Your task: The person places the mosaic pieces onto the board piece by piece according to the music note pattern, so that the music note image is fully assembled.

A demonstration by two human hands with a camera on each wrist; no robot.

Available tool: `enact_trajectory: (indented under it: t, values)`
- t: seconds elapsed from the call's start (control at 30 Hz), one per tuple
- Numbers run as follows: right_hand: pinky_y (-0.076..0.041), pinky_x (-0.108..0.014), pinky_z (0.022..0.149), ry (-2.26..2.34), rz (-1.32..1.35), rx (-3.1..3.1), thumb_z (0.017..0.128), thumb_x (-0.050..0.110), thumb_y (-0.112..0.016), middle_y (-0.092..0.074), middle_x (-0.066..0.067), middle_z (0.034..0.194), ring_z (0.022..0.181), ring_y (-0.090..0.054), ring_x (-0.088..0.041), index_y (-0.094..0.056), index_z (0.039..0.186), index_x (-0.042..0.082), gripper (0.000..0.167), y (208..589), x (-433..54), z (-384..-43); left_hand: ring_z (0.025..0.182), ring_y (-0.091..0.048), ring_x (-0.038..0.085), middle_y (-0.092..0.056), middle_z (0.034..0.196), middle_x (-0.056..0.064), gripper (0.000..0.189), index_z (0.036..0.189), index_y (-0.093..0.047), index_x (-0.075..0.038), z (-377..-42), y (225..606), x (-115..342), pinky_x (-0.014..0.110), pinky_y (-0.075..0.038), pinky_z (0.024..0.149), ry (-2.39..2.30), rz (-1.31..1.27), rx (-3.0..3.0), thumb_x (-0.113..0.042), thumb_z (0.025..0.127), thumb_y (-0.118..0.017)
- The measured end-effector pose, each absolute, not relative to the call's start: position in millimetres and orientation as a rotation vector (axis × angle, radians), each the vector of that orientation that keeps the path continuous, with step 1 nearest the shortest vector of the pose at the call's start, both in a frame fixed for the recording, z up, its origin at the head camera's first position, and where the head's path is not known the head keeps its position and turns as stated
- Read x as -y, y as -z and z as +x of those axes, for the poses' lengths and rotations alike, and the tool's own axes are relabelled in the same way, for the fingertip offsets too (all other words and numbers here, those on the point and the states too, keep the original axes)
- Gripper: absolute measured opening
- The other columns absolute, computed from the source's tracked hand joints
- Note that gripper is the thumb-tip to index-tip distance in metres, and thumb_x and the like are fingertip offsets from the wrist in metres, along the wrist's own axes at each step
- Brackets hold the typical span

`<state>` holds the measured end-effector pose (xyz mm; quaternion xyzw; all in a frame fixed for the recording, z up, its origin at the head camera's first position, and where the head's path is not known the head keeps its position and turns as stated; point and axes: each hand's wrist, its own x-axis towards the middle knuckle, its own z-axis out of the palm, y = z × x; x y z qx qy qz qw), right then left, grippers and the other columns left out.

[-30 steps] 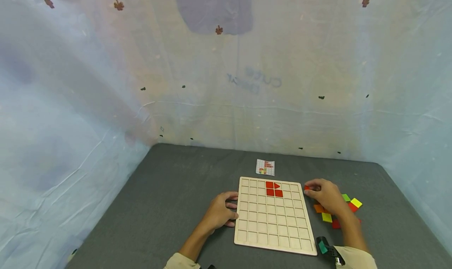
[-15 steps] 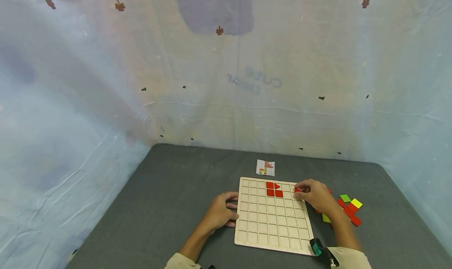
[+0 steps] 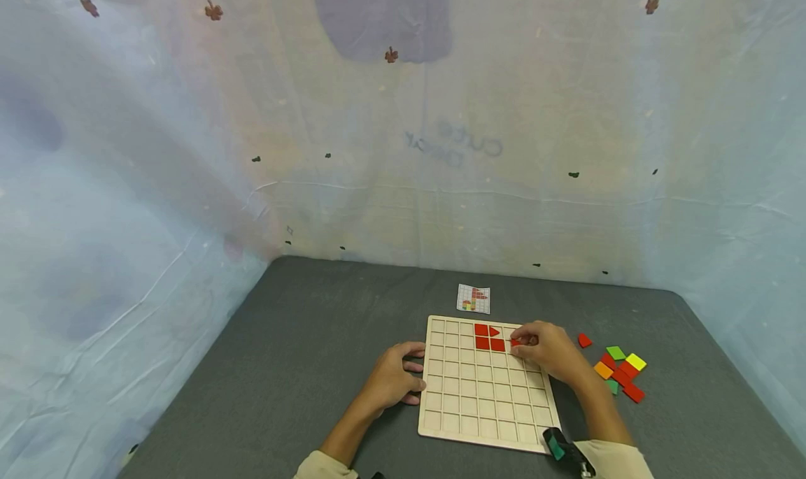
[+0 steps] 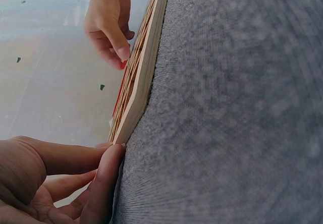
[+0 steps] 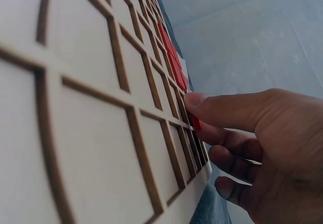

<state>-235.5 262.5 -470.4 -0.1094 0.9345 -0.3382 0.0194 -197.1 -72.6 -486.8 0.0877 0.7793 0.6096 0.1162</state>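
Observation:
A pale wooden grid board [image 3: 478, 395] lies on the dark table. Near its far edge sit several red tiles [image 3: 481, 342], one of them pointed and facing right. My right hand [image 3: 548, 349] pinches another red tile [image 5: 196, 122] between thumb and finger, low over the squares right of that group; the fingers partly cover it. Along the board's left edge, my left hand [image 3: 389, 377] rests its thumb and fingertips against the rim. In the left wrist view, that hand's thumb [image 4: 108, 166] and index tip meet the board's edge.
Loose red, orange, yellow and green tiles [image 3: 623, 374] lie right of the board, with one red tile [image 3: 585, 340] slightly apart. Behind the board lies a small printed card [image 3: 474, 299] showing a coloured grid pattern. A light cloth sheet hangs behind and beside the table.
My right hand has carried the red tile leftward from beside the board to over its upper right squares, uncovering more loose tiles. My left hand has stayed still.

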Motion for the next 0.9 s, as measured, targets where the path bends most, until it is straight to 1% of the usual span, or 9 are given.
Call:
enact_trajectory:
  t: [0.27, 0.53, 0.73, 0.9]
  values:
    - [-0.053, -0.032, 0.071, 1.049, -0.354, -2.897, 0.093, 0.013, -0.082, -0.068, -0.002, 0.095, 0.085, -0.060, -0.016, -0.080, 0.109, 0.006, 0.018, 471.5, -262.0, -235.6, 0.106, -0.069, 0.027, -0.062, 0.135, 0.017, 0.067, 0.145, -0.060, 0.000, -197.5, 487.7, 73.0, 0.037, -0.065, 0.056, -1.774, 0.258, -2.296, 0.015, 0.081, -0.076]
    - [-0.053, -0.034, 0.073, 1.038, -0.313, -2.896, 0.094, 0.010, -0.079, -0.070, -0.004, 0.099, 0.085, -0.060, -0.018, -0.080, 0.104, 0.006, 0.011, 469.5, -263.0, -234.2, 0.106, -0.069, 0.027, -0.063, 0.135, 0.017, 0.067, 0.145, -0.061, 0.000, -197.9, 488.0, 72.5, 0.037, -0.065, 0.057, -1.761, 0.261, -2.312, 0.015, 0.081, -0.076]
    - [-0.056, -0.036, 0.077, 1.003, -0.348, -2.917, 0.094, 0.009, -0.078, -0.074, -0.006, 0.105, 0.090, -0.063, -0.018, -0.081, 0.105, 0.005, 0.012, 469.0, -260.7, -235.0, 0.102, -0.070, 0.026, -0.062, 0.134, 0.018, 0.067, 0.144, -0.061, 0.000, -198.8, 488.4, 72.5, 0.037, -0.065, 0.057, -1.764, 0.259, -2.304, 0.015, 0.081, -0.076]
    - [-0.056, -0.033, 0.075, 1.031, -0.368, -2.884, 0.095, 0.011, -0.079, -0.074, -0.006, 0.106, 0.090, -0.064, -0.016, -0.081, 0.110, 0.005, 0.016, 471.1, -261.6, -235.4, 0.101, -0.070, 0.025, -0.063, 0.134, 0.017, 0.067, 0.145, -0.060, 0.000, -198.5, 488.4, 72.5, 0.037, -0.065, 0.057, -1.766, 0.255, -2.298, 0.015, 0.081, -0.076]
